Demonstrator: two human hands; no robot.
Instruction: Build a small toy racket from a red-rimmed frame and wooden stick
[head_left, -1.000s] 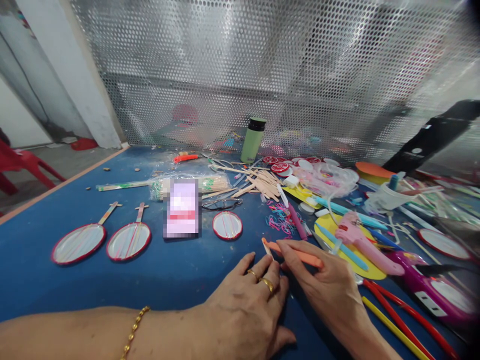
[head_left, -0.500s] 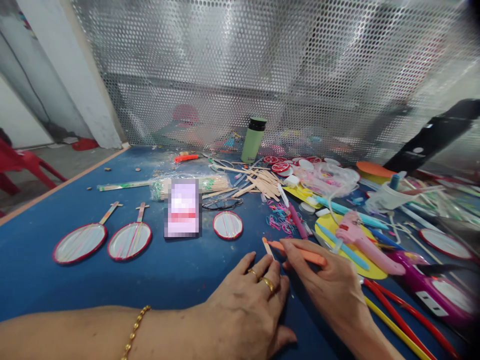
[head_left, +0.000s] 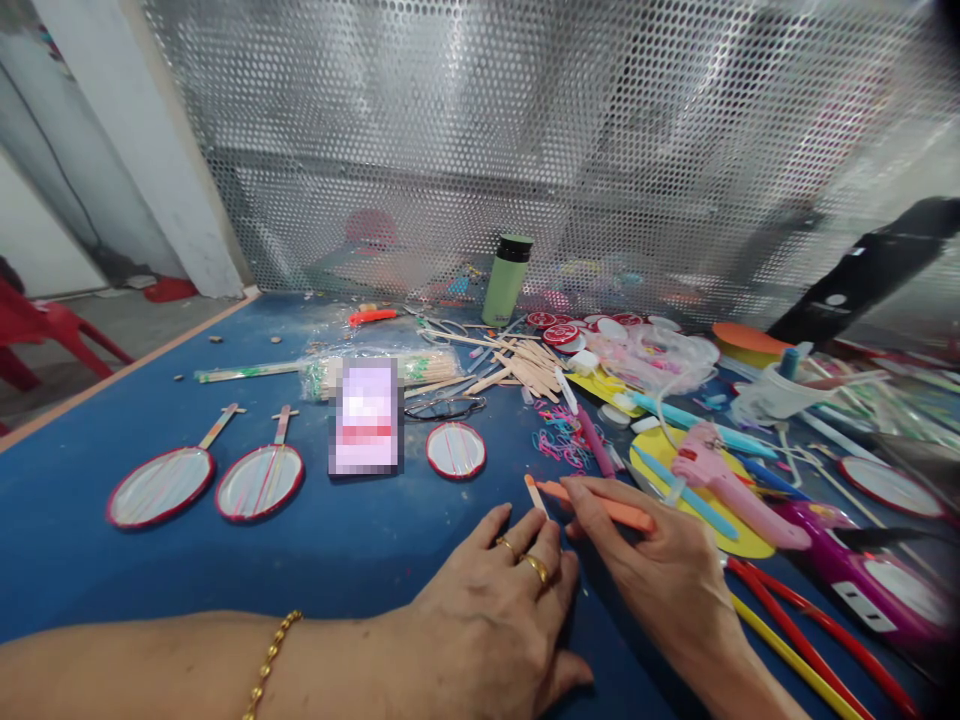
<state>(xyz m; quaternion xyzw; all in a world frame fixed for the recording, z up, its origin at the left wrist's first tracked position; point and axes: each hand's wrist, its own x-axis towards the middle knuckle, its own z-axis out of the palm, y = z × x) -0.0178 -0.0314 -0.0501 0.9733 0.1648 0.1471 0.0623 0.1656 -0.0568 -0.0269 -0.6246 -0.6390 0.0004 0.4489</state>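
Observation:
My right hand [head_left: 660, 580] grips an orange craft knife [head_left: 600, 505], its tip pointing left onto a small wooden stick [head_left: 535, 493] lying on the blue table [head_left: 315, 530]. My left hand [head_left: 495, 610], with gold rings and a gold bracelet, lies flat beside it, its fingertips pressing on the near end of that stick. A round red-rimmed lid strung with rubber bands [head_left: 455, 449] lies just beyond my hands.
Two lid paddles with stick handles [head_left: 259, 480] [head_left: 160, 486] lie at left, a phone [head_left: 364, 416] between them and the round lid. Loose wooden sticks [head_left: 525, 365], coloured rubber bands [head_left: 561, 445], a pink glue gun [head_left: 731, 485], a green bottle [head_left: 506, 280] and straws crowd the right. A perforated metal screen stands behind.
My right hand with the knife has shifted very slightly to the right; the left hand has stayed put on the stick.

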